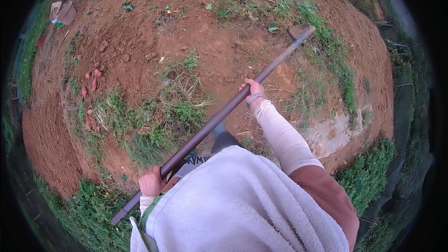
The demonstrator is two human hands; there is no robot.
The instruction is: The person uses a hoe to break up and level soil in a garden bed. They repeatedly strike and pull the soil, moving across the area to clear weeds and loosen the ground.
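Observation:
A hoe (212,123) with a long brown handle runs diagonally across my body, from the lower left up to the far right. My left hand (151,181) is wrapped round the handle near its butt end, by my left hip. Farther up, my right hand (252,91) grips the handle around its middle, a grey band on the wrist. The hoe's blade (298,31), caked with soil, is at the far right beside a strip of green weeds; whether it touches the ground I cannot tell.
Reddish tubers (94,84) lie on loose soil to the left, near a clump of weeds (172,112). Far left stand a pinkish container (66,14) and a thin yellow-tipped tool (64,36). A pale bare patch (333,135) is at right. A white towel (219,200) hangs over my front.

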